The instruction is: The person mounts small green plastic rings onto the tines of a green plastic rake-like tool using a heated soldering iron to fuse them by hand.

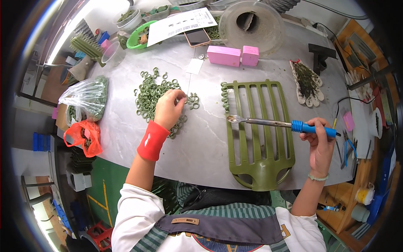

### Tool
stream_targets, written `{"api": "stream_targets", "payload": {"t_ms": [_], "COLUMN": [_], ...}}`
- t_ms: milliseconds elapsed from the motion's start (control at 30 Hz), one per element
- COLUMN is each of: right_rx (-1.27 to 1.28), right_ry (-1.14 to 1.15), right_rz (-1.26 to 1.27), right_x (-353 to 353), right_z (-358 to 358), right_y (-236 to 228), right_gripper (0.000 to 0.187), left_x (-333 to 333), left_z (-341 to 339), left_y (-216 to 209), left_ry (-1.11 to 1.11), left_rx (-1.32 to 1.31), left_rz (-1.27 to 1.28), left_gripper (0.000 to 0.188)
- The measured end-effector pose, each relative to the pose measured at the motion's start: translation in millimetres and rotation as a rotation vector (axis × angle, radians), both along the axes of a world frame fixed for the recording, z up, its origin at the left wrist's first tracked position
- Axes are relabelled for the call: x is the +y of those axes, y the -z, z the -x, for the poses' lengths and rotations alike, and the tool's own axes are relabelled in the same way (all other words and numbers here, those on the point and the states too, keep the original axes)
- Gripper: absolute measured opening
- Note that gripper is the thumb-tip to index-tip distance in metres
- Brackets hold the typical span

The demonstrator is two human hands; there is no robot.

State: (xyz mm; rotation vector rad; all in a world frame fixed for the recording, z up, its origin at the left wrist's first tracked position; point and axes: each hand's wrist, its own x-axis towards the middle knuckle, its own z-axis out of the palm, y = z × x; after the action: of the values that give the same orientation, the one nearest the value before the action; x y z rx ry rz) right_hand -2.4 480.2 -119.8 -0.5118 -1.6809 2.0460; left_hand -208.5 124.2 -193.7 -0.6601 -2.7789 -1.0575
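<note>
My left hand [170, 108], with a red wristband, reaches into a loose pile of small green rings [147, 94]. Its thumb and fingertips are pinched together at the pile's right side, among several rings; what they grip is hidden. My right hand [320, 145] is wrapped round the blue ribbed handle of a soldering iron [268, 122] with a spoon-like metal tip. That tip points left, above the left edge of a flat green slatted frame [263, 168]. A short row of green rings [225, 97] lines the frame's upper left edge.
Pink blocks [224, 56], a phone [197, 38], a paper sheet [182, 25] and a large translucent tub [268, 31] stand at the back. Plastic bags [90, 98] sit left. A soiled glove [307, 84], pliers [348, 147] and a cable lie right.
</note>
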Motion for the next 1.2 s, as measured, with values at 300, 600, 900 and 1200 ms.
{"api": "stream_targets", "payload": {"t_ms": [300,600,900,1200], "right_rx": [0.006,-0.008,0.003,0.002], "right_ry": [0.015,0.010,-0.018,-0.021], "right_rz": [0.004,-0.002,0.056,0.034], "right_x": [-0.5,1.8,0.6,-0.9], "right_z": [-0.3,-1.2,6.1,7.1], "right_y": [1.1,2.3,18.1,14.5], "right_gripper": [0.021,0.021,0.020,0.019], "left_x": [18.8,44.1,85.9,89.6], "left_z": [-10.7,-39.2,-51.5,-48.8], "left_y": [4.9,-16.8,-11.0,-3.1], "left_ry": [0.204,0.250,0.309,0.291], "left_rx": [0.052,-0.201,0.294,0.367], "left_rz": [0.207,-0.213,-0.109,0.001], "left_gripper": [0.016,0.019,0.019,0.011]}}
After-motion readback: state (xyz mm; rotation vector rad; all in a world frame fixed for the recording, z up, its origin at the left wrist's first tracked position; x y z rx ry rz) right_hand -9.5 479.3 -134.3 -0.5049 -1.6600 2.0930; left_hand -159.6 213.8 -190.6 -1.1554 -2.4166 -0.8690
